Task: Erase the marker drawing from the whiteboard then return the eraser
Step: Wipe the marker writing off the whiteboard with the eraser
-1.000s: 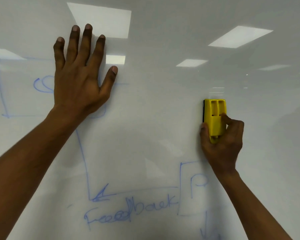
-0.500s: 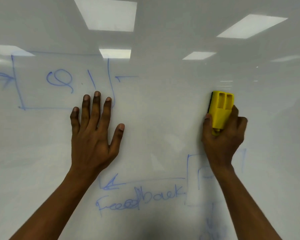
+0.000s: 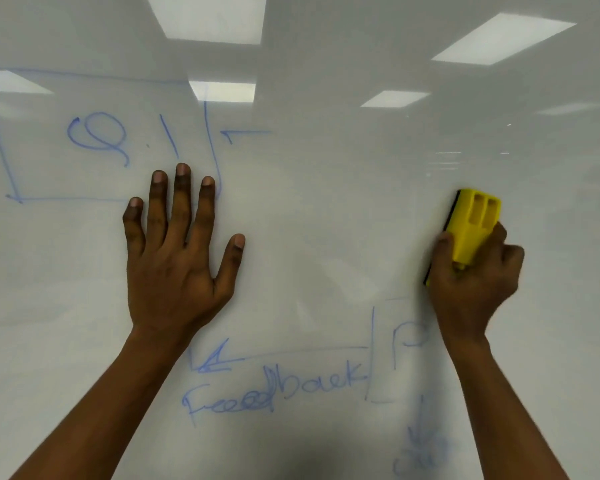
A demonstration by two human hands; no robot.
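Head view: left hand [image 3: 177,271] lies flat, fingers spread, on the glossy white whiteboard [image 3: 326,220]; right hand [image 3: 471,282] grips the yellow plastic eraser [image 3: 471,226] against it, above the blue marker drawing [image 3: 278,386]

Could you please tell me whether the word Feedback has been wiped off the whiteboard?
No, the blue word Feedback is legible on the whiteboard, below the left hand.

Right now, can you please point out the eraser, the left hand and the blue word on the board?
eraser [image 3: 470,233], head view, on its yellow plastic back.
left hand [image 3: 177,271], head view, on the back of the hand.
blue word [image 3: 274,388], head view, on its middle letters.
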